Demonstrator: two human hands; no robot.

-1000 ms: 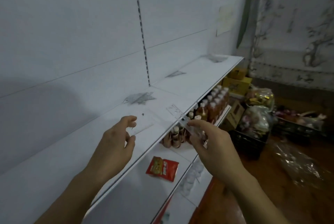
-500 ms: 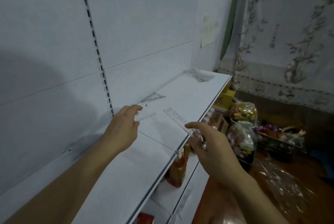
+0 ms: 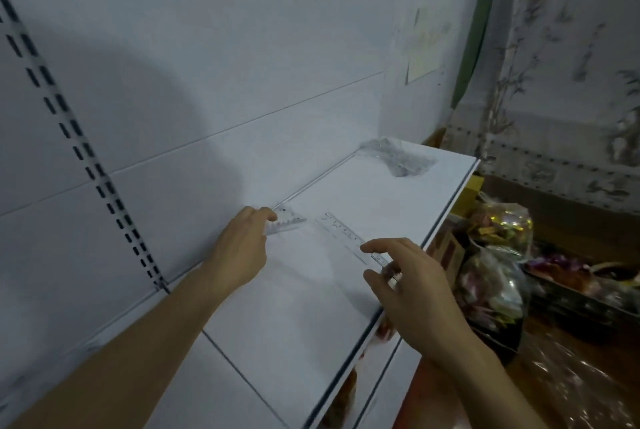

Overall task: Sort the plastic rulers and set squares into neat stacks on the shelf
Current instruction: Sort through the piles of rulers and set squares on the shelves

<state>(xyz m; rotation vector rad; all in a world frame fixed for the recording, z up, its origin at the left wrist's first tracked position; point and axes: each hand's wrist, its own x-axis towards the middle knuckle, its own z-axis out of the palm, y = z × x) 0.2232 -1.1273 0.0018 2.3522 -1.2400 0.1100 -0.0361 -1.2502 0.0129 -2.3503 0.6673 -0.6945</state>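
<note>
The left hand (image 3: 242, 252) pinched a clear set square (image 3: 285, 222) at its fingertips. The right hand (image 3: 412, 284) gripped the near end of a clear ruler (image 3: 346, 236) lying flat on the shelf (image 3: 398, 213).

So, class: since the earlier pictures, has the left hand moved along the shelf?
Yes. The left hand has moved right and back, past the slotted upright to the back wall, holding a set square.
</note>
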